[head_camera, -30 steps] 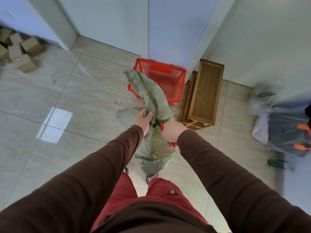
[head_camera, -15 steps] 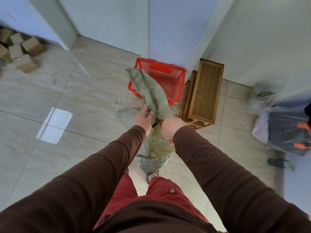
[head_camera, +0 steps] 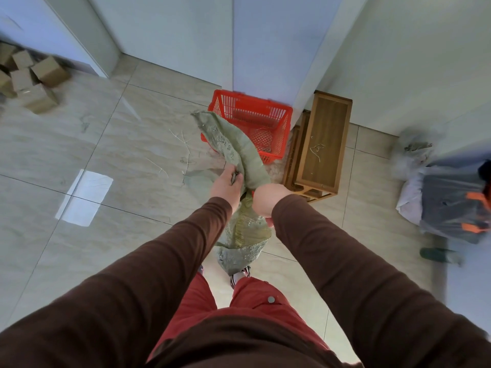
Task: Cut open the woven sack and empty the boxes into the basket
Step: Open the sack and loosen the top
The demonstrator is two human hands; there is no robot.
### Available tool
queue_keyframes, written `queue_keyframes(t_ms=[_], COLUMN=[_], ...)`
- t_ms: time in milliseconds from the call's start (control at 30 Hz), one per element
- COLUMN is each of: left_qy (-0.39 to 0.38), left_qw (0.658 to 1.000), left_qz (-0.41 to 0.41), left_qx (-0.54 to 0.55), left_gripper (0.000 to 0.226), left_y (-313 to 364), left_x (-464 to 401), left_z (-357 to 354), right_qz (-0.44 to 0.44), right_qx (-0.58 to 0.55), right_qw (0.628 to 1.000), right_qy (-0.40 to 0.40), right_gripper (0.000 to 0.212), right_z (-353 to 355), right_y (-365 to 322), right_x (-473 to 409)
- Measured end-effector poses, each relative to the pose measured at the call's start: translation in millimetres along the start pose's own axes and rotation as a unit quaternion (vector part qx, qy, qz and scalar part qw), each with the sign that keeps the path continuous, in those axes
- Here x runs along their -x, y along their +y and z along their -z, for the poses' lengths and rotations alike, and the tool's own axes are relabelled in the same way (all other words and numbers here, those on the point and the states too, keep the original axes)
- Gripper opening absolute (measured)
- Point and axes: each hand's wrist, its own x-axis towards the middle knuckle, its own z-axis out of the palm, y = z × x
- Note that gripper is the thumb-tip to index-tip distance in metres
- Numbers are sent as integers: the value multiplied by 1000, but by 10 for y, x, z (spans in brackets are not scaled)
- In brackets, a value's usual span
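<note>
Now the woven sack (head_camera: 243,166) hangs limp and looks emptied, its long axis running from the floor at the feet up and away, free end drooping over the red basket (head_camera: 276,112). Left hand (head_camera: 225,185) is closed on its middle; right hand (head_camera: 269,199) likely pinches it too. Next: bundle and discard it.

The basket (head_camera: 251,123) stands at upper centre of the frame against a wall corner, with a wooden rack (head_camera: 322,147) just to its right. The sack (head_camera: 240,155) hangs in front of the basket, overlapping its lower left rim. Cardboard boxes (head_camera: 29,78) lie heaped on the floor at far upper left, a bundle (head_camera: 449,205) at the right edge
</note>
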Motion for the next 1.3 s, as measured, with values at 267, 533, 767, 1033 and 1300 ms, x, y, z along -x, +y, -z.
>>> queue_keyframes(t_ms=[267,533,767,1033,1300], left_qy=[-53,-30,-50,-40,-51], left_qw=[995,989,996,993,992], left_qz=[64,111,75,95,92], left_qx=[55,-92,16,55,74], left_gripper=[66,36,24,9,27], left_y=[75,25,19,-26,-114], left_x=[66,-109,-114,-190,-195], left_z=[77,-18,4,13,-3], right_qz=[-42,-76,-77,-38,-41], right_qx=[-109,-186,-181,-145,-146], right_qw=[990,973,975,987,984], right_qy=[78,113,100,50,98], right_gripper=[28,15,13,30,27], right_z=[-23,-221,-228,-226,-165], right_y=[260,373,442,330,245], right_x=[-56,-223,-281,-247,-320])
